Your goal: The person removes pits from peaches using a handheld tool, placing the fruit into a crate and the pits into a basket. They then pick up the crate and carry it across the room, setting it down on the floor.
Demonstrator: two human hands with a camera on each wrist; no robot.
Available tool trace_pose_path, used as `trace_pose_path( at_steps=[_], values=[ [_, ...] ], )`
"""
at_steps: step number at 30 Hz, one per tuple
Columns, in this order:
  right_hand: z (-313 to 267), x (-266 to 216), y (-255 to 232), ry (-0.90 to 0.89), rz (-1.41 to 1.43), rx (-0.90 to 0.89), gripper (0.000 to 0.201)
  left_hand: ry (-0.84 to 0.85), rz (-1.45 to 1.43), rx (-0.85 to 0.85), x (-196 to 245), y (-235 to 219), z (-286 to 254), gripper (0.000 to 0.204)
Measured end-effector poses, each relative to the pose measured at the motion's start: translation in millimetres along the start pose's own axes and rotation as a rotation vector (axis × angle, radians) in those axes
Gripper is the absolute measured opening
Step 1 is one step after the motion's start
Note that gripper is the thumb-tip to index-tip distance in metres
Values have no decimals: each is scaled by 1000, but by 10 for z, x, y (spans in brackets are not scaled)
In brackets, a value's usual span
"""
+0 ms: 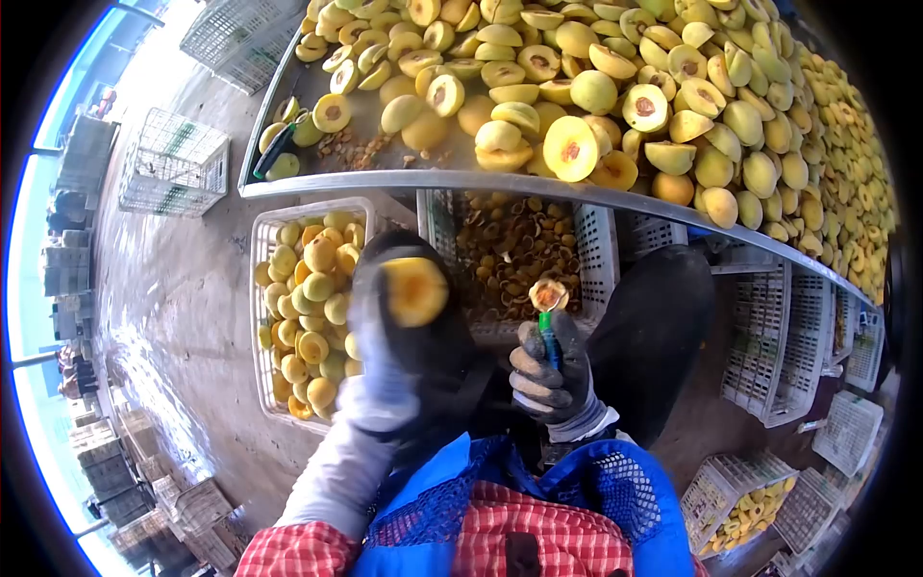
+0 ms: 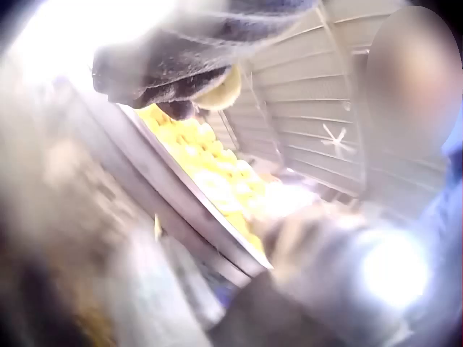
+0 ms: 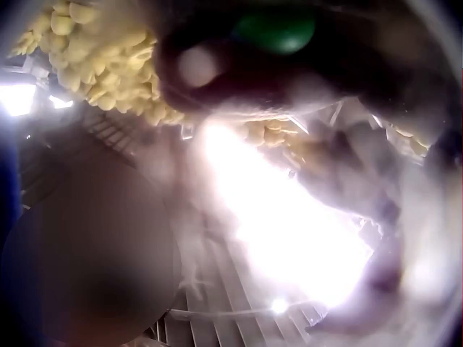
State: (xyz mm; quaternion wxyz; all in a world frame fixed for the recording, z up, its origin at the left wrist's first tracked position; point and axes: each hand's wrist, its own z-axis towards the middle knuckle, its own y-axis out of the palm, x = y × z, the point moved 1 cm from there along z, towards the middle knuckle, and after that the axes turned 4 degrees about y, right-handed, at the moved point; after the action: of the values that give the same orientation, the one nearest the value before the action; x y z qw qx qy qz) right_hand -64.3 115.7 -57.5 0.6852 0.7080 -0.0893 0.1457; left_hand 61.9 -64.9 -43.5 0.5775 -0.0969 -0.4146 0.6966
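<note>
My left hand point(image 1: 385, 332), in a grey glove, grips a pitted yellow peach half point(image 1: 414, 291) with its cut face up, over the gap between two crates. In the left wrist view the glove fingers point(image 2: 166, 69) curl round the same peach half point(image 2: 219, 92). My right hand point(image 1: 544, 367), in a dark glove, holds a green-handled pitting tool point(image 1: 548, 332) upright with a peach pit point(image 1: 548, 293) on its tip. The right wrist view is blurred and shows only the green handle point(image 3: 275, 29).
A metal table point(image 1: 404, 180) above is heaped with peach halves point(image 1: 615, 87), and a second green tool point(image 1: 274, 149) lies at its left end. Below are a white crate of peach halves point(image 1: 264, 288), a crate of pits point(image 1: 596, 250) and empty crates point(image 1: 769, 337) to the right.
</note>
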Motion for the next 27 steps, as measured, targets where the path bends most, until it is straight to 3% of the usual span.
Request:
trace_pose_path(
  at_steps=[1, 3, 5, 6, 7, 8, 11, 14, 15, 17, 19, 21, 22, 25, 26, 27],
  values=[
    [-36, -17, -35, 3, -31, 56, 50, -32, 97, 37, -254, -164, 57, 43],
    [-55, -60, -45, 15, -100, 154, 48, -579, -194, -41, -902, -453, 36, 54],
    [-21, -74, 0, 11, -226, 213, 47, -769, 498, -544, -1623, -470, -292, 61],
    [4, -78, 20, 7, -280, 250, 47, -702, 359, -474, -1603, -463, -206, 60],
    [31, -73, 18, 2, -329, 290, 47, -537, 231, -294, -1400, -330, 47, 57],
    [51, -61, -45, -27, -287, 311, 52, -489, 105, -237, -973, -213, 442, 51],
    [73, -67, 32, -29, -391, 517, 52, -233, 51, -228, -488, 252, 1303, 41],
    [32, -170, -8, -104, -422, 613, 49, -145, 398, -784, -569, 772, 1848, 56],
    [4, -226, -30, -129, -432, 619, 49, -197, 504, -897, -766, 1028, 1874, 70],
    [-14, -309, 5, -180, -443, 610, 48, -199, 606, -1026, -750, 1107, 2002, 74],
    [-5, -358, 35, -221, -439, 620, 47, -171, 598, -962, -1058, 1204, 1965, 77],
    [53, -364, 54, -205, -384, 726, 45, -256, 484, -899, -1263, 1190, 1992, 69],
    [71, -362, 67, -193, -359, 780, 44, -221, 388, -822, -1259, 1153, 1986, 51],
    [83, -383, 130, -190, -528, 753, 45, -307, 59, -716, -987, 904, 1873, 38],
    [104, -383, 168, -207, -518, 747, 43, -138, 58, -639, -1014, 884, 1775, 34],
    [135, -383, 213, -221, -512, 740, 41, -170, 41, -586, -1020, 892, 1736, 37]
  ],
)
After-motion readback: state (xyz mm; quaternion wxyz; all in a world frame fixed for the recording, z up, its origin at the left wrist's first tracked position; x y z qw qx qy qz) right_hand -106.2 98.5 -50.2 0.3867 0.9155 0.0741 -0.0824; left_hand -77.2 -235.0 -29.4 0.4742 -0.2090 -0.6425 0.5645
